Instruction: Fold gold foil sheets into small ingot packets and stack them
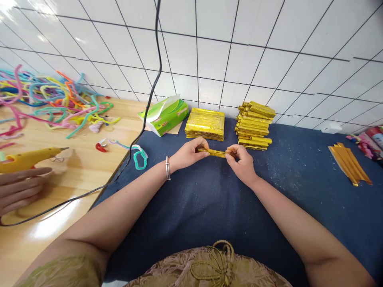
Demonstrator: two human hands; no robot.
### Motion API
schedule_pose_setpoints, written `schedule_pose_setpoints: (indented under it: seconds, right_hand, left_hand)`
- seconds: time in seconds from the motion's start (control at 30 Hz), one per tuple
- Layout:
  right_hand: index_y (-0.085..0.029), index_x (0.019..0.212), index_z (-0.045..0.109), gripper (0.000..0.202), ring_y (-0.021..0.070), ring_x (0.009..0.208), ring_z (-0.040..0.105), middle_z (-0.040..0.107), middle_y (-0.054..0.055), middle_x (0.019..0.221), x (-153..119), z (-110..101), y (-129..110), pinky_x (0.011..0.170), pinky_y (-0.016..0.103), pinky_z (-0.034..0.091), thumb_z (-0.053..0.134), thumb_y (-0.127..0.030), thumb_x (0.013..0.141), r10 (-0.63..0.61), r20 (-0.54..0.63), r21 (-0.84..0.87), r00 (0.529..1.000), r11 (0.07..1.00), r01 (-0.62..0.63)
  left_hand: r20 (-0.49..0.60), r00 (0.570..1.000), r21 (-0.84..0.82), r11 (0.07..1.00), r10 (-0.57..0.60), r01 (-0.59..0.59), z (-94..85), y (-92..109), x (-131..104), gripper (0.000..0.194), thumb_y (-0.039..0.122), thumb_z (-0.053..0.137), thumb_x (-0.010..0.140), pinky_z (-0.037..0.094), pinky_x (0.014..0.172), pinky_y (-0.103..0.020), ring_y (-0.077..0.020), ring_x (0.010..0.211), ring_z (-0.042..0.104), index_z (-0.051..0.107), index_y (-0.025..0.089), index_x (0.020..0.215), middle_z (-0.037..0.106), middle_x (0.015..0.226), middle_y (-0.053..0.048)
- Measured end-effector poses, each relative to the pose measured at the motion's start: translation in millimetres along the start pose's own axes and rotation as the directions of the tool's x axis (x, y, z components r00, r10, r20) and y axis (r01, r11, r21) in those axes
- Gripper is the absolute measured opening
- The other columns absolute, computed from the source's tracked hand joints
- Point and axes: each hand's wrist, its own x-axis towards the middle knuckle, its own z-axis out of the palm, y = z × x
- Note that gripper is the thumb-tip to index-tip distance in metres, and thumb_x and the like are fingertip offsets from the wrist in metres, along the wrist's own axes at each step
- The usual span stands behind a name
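Note:
A narrow folded strip of gold foil paper (pixel 216 153) is stretched level between my two hands, just above the dark blue cloth (pixel 203 207). My left hand (pixel 194 153) pinches its left end, and my right hand (pixel 240 161) pinches the right end. Parts of both ends are covered by my fingers. Directly beyond lies a flat stack of gold foil sheets (pixel 205 123). A pile of folded gold strips (pixel 254 125) sits beyond my right hand, against the wall side.
A green tissue pack (pixel 167 115) stands left of the sheets. A black cable (pixel 155 79) hangs down and crosses the left side. Another person's hand (pixel 20 187) lies by a yellow glue gun (pixel 32 157). Colourful pipe cleaners (pixel 50 95) cover the far left; orange-gold strips (pixel 348 163) lie right.

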Motion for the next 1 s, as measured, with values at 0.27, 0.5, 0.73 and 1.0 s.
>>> schedule_pose_setpoints:
  seconds: [0.27, 0.5, 0.73, 1.0]
  right_hand:
    - [-0.024, 0.1, 0.054, 0.016, 0.0178, 0.086, 0.06, 0.061, 0.004, 0.092, -5.4, -0.4, -6.2, 0.082, 0.035, 0.05, 0.05, -0.02, 0.085, -0.216, 0.11, -0.101, 0.97, 0.969, 0.227]
    - [-0.025, 0.109, 0.051, 0.03, 0.0215, 0.105, 0.054, 0.055, 0.007, 0.112, -2.1, -2.5, -7.2, 0.084, 0.037, 0.05, 0.059, -0.023, 0.08, -0.178, -0.086, -0.074, 0.98, 0.982, 0.172]
    - [-0.024, 0.108, 0.05, 0.034, 0.0171, 0.089, 0.057, 0.056, 0.005, 0.103, 0.4, 0.3, 2.9, 0.074, 0.032, 0.051, 0.063, -0.031, 0.077, 0.043, -0.147, 0.047, 0.988, 0.998, -0.036]
    - [-0.022, 0.095, 0.055, 0.022, 0.0129, 0.07, 0.055, 0.059, 0.001, 0.086, 0.6, -1.4, -2.0, 0.067, 0.029, 0.049, 0.062, -0.035, 0.079, 0.102, -0.048, 0.079, 0.994, 0.992, -0.098]
  left_hand:
    - [0.142, 0.989, 0.214, 0.975, 0.034, -0.065, 9.8, 13.1, -5.1, 0.012, 0.025, 0.06, 0.08, 0.044, 0.074, -0.026, -0.0122, 0.078, 0.053, 0.05, 0.018, 0.081, 0.057, 0.084, 0.0]
    - [0.006, 0.999, 0.129, 0.99, 0.049, -0.049, 20.8, 11.0, -7.5, 0.014, 0.024, 0.061, 0.08, 0.043, 0.077, -0.026, -0.0123, 0.08, 0.053, 0.049, 0.018, 0.077, 0.057, 0.087, -0.001]
    - [-0.064, 0.998, 0.009, 1.0, 0.029, -0.028, 24.0, 6.6, -8.3, 0.02, 0.028, 0.062, 0.081, 0.042, 0.076, -0.026, -0.0117, 0.08, 0.052, 0.046, 0.017, 0.076, 0.055, 0.088, -0.001]
    - [-0.025, 1.0, 0.065, 0.998, -0.017, 0.019, 26.6, 4.6, -10.0, 0.016, 0.028, 0.06, 0.081, 0.04, 0.066, -0.022, -0.0094, 0.069, 0.048, 0.048, 0.018, 0.088, 0.052, 0.083, 0.001]
